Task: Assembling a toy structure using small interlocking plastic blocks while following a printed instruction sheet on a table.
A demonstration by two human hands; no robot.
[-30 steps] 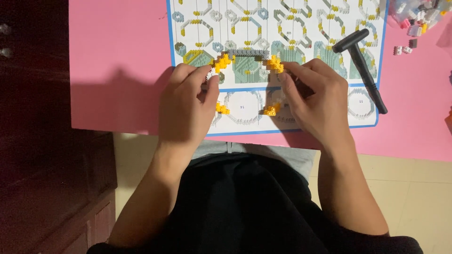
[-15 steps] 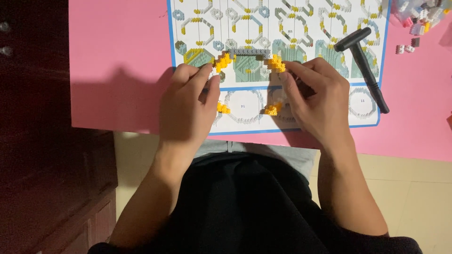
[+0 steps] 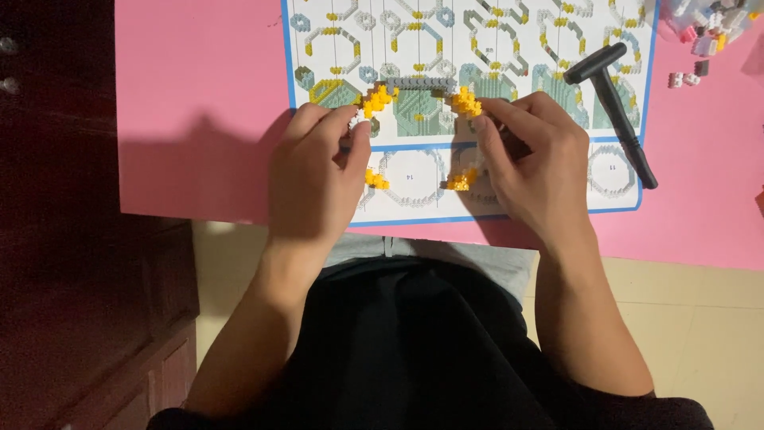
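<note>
Hands, left (image 3: 314,171) and right (image 3: 533,163), unmoved from a second ago, pinch the yellow-cornered brick ring (image 3: 418,119) on the instruction sheet (image 3: 477,32); black hammer (image 3: 617,103) at 3 o'clock.

One printed item in view: instruction sheet (image 3: 509,48), flat on pink table (image 3: 199,103), centre to upper right of frame. Rectangular, white ground w/ blue border line. Upper part: rows of small build diagrams in grey, yellow, blue and green, split by thin vertical lines. Lower strip: ring-shaped grey diagrams in separate boxes. Your hands cover part of the lower middle; a black hammer-shaped tool (image 3: 617,103) lies across the sheet's right edge. No packages, labels on goods, signs or screens seen.
</note>
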